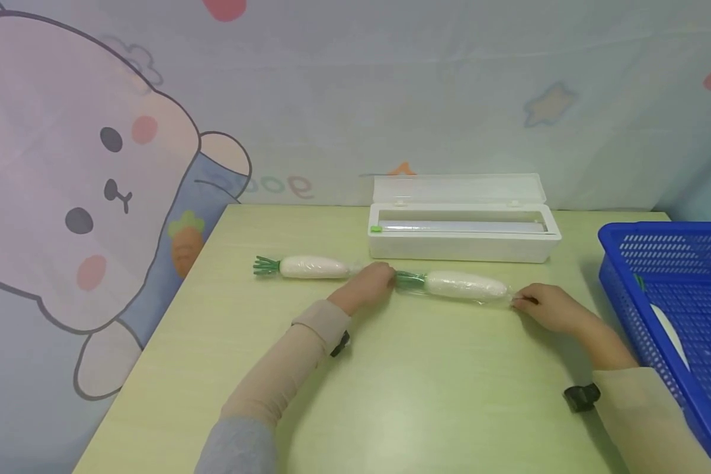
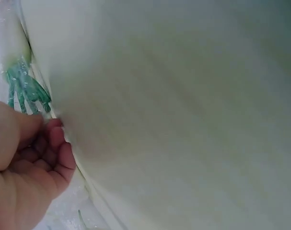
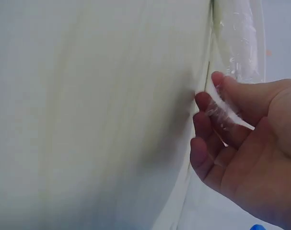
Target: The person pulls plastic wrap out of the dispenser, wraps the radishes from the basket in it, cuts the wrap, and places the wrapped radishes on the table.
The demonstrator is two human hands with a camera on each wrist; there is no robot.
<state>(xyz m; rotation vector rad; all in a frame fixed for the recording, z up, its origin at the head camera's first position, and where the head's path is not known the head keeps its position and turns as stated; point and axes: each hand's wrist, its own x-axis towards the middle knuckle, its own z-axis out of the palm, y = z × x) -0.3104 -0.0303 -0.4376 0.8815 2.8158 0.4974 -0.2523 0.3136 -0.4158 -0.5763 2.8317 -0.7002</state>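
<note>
A white radish [image 1: 465,286] wrapped in clear cling film lies on the table between the two hands, its green leaf stubs [image 1: 411,280] to the left. My left hand [image 1: 367,284] is at the leafy end, fingers curled and pinching the film just past the green [image 2: 28,91]. At the other end, my right hand [image 1: 548,308] pinches the twisted tail of cling film [image 3: 224,110] between thumb and fingers. A second wrapped white radish [image 1: 314,266] lies left of my left hand, its leaves pointing left; that hand partly hides the film at its right end.
Behind the radishes stands a white cling film dispenser box [image 1: 465,247] with its lid [image 1: 459,189] raised and a green slider at its left. A blue plastic basket [image 1: 619,289] on the right holds another white radish [image 1: 671,332]. A printed cloth [image 1: 332,99] hangs behind the table.
</note>
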